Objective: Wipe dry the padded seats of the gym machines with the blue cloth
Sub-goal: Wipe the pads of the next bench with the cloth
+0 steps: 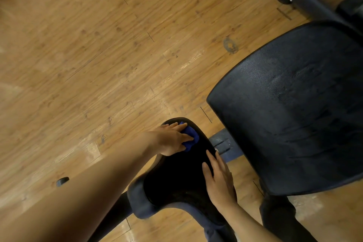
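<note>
Nowhere on the pads, the frames or the floor could any brand, label or writing be read. Two black padded parts were in view: a small, narrow seat pad (176,179) low in the middle, and a much larger textured pad (290,108) to its right. Only one blue cloth (190,137) was there, bunched on the far end of the small seat pad. Two bare hands were visible.

The left hand (172,139) lay on top of the cloth, with fingers stretched out almost straight and pressing it flat against the pad; the cloth showed just beyond and under the fingertips, toward the right side of that hand. The right hand (218,179) rested on the right edge of the same seat pad, nearer to the person, fingers straight and relaxed, holding nothing. It was apart from the cloth and did not touch it.

Between the two pads a grey metal bar (224,143) of the frame passed. The wooden floor (98,55) was around, and one small dark object (62,181) lay on it at the left; what it was, I could not tell.
</note>
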A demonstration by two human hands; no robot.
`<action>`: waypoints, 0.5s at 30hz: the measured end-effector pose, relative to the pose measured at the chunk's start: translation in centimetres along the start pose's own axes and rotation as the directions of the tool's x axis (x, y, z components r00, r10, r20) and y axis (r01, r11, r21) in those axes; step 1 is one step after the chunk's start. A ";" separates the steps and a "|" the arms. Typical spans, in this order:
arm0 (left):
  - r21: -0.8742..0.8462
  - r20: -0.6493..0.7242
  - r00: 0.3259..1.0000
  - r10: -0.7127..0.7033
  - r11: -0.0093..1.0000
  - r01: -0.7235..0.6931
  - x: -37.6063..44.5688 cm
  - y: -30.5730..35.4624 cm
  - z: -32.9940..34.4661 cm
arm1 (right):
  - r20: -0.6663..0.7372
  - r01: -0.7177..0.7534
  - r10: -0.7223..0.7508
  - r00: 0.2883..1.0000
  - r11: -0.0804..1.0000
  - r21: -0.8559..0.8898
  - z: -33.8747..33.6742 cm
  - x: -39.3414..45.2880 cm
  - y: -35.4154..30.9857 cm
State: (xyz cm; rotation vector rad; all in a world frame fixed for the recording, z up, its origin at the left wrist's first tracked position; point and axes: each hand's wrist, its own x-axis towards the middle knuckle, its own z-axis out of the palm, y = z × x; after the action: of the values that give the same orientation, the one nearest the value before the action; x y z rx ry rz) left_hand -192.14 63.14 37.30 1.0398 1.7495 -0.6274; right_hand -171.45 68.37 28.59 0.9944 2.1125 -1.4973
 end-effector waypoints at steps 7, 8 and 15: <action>-0.047 -0.094 0.991 -0.096 0.995 0.092 3.7 1.0 0.3 | -0.007 0.000 0.000 1.000 1.000 0.001 0.3 0.0 0.3; -0.049 -0.092 0.991 -0.095 0.995 0.091 3.7 1.0 0.2 | -0.015 0.002 -0.002 1.000 1.000 0.001 0.3 0.0 0.3; 0.015 -0.009 0.999 -0.038 0.999 0.038 0.3 -0.2 0.3 | -0.032 0.017 -0.017 0.999 1.000 -0.002 0.4 0.0 0.4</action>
State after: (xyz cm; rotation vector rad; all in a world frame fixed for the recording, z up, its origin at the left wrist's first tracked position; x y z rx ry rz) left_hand -192.23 62.91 36.84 1.0235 1.7784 -0.6617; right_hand -171.16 68.07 28.18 1.0089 2.1486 -1.4968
